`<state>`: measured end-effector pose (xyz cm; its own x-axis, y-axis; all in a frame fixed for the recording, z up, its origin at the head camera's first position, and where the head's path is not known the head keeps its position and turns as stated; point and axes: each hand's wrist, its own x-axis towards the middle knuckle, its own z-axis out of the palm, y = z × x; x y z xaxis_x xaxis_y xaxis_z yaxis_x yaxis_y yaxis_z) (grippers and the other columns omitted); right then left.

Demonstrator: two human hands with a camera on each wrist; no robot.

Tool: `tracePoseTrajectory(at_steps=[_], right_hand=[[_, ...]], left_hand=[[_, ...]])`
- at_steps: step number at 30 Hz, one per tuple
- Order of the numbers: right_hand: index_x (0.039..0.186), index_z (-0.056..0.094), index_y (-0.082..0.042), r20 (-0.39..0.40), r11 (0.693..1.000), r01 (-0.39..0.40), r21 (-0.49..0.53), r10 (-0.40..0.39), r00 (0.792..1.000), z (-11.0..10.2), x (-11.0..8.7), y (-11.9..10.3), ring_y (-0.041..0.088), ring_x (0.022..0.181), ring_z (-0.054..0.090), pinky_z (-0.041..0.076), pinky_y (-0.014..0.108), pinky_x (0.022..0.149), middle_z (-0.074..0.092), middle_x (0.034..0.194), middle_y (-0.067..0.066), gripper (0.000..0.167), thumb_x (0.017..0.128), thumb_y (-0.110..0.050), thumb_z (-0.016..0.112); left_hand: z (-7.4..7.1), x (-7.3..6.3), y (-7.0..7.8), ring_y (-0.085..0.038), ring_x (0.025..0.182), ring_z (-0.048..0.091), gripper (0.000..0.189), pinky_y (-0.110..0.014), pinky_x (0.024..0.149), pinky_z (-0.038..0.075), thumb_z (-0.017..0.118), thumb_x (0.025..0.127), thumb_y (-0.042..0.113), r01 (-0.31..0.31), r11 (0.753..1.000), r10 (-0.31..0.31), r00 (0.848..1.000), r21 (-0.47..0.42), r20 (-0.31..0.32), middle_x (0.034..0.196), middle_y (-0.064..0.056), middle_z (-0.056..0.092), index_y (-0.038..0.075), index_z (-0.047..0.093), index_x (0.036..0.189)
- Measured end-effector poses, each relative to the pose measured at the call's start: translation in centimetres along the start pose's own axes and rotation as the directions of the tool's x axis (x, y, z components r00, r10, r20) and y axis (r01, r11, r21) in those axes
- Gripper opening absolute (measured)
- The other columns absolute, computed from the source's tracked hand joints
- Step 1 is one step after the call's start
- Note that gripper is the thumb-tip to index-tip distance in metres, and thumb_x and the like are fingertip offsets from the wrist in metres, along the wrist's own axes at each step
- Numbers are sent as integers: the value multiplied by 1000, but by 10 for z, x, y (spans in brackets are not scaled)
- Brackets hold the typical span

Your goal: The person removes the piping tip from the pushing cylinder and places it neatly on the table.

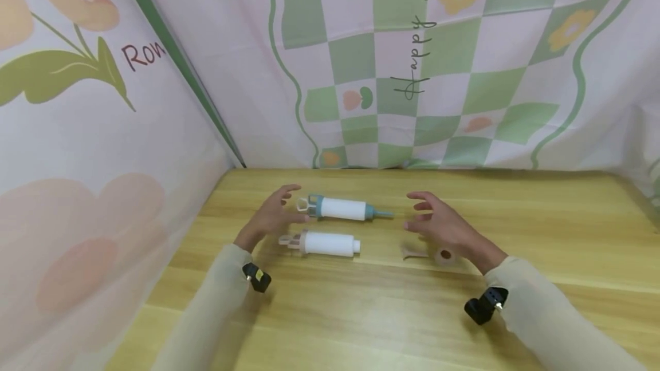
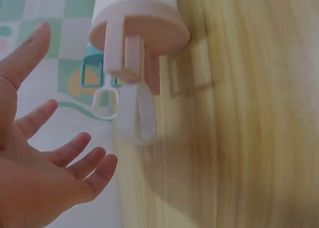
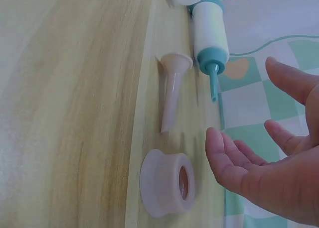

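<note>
A white cylindrical teal-ended syringe (image 1: 343, 209) is flanked on the wood-grain table (image 1: 330, 314) by the left hand (image 1: 270, 215) and right hand (image 1: 444, 228), fingers apart, nothing held. Grip is probably best taken on the barrel (image 3: 210, 25), the slim teal nozzle (image 3: 214, 86) spared.

Wooden table (image 1: 356, 314), checkered cloth (image 1: 397, 62), flowered cloth (image 1: 124, 147)

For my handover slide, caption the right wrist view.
Empty right hand near pink flared tube and collar on a wooden table, teal-tipped cylinder beyond.
</note>
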<state>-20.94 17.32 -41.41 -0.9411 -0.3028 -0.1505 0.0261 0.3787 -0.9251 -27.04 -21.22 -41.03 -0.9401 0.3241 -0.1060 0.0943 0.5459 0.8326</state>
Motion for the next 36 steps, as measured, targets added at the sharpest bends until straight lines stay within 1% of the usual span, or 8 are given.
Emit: tracePoseTrajectory(at_steps=[4, 7, 13, 19, 22, 26, 28, 36], right_hand=[[157, 18, -2, 32, 996, -43, 76, 41, 999, 2, 8, -2, 49, 126, 47, 52, 51, 93, 21, 152, 34, 80, 97, -21, 68], [157, 18, -2, 37, 993, -63, 98, 60, 998, 3, 13, -5, 46, 122, 52, 54, 48, 90, 21, 152, 34, 80, 97, -20, 68], [157, 20, -3, 51, 987, -93, 134, 87, 995, 4, 19, -7, 45, 124, 49, 52, 49, 93, 20, 152, 33, 79, 97, -18, 68], [157, 16, -1, 81, 950, -130, 283, 112, 990, 3, 25, 2, 42, 125, 46, 50, 49, 96, 18, 151, 32, 79, 97, -14, 67], [157, 15, 0, 94, 933, -133, 334, 108, 990, 4, 28, 5, 41, 124, 46, 50, 48, 96, 17, 151, 33, 78, 98, -10, 65], [156, 15, 0, 105, 926, -126, 357, 94, 990, 5, 30, 10, 42, 123, 49, 51, 48, 94, 19, 150, 33, 78, 97, -8, 65], [156, 15, -1, 109, 924, -119, 363, 85, 990, 7, 32, 12, 42, 122, 51, 52, 48, 93, 19, 149, 32, 79, 96, -6, 66], [157, 17, -3, 117, 918, -100, 383, 60, 991, 16, 41, 19, 39, 117, 56, 55, 46, 89, 22, 150, 33, 78, 96, -1, 65]], left_hand=[[-6, 5, -4, -47, 136, 32, 82, -64, 106, 33, 82, 84, 21, 38, 999, -38, 999, -18, 17, 154, -27, 29, 15, 38, 153], [-9, 12, -7, -48, 135, 32, 82, -63, 106, 33, 82, 84, 17, 54, 998, -53, 998, -18, 30, 155, -27, 27, 14, 37, 153], [-11, 21, -10, -48, 136, 32, 82, -62, 108, 32, 79, 84, 8, 66, 993, -60, 996, -100, 58, 154, -27, 26, 11, 36, 154], [-12, 26, -16, -46, 138, 30, 85, -59, 111, 29, 79, 81, 1, 84, 978, -69, 994, -190, 85, 155, -26, 25, 10, 35, 153], [-12, 27, -18, -48, 140, 26, 85, -60, 112, 27, 77, 82, -1, 90, 974, -71, 993, -207, 98, 158, -25, 18, 10, 33, 153], [-10, 28, -18, -48, 142, 19, 83, -63, 111, 25, 74, 84, -2, 91, 973, -64, 989, -213, 130, 161, -22, 5, 12, 31, 154], [-8, 28, -19, -47, 143, 18, 82, -62, 111, 25, 73, 85, -3, 93, 971, -64, 988, -221, 138, 162, -20, 2, 12, 31, 154], [-2, 31, -26, -45, 137, 30, 80, -58, 108, 33, 77, 83, 2, 91, 976, -78, 994, -198, 76, 159, -20, 16, 12, 37, 151]])
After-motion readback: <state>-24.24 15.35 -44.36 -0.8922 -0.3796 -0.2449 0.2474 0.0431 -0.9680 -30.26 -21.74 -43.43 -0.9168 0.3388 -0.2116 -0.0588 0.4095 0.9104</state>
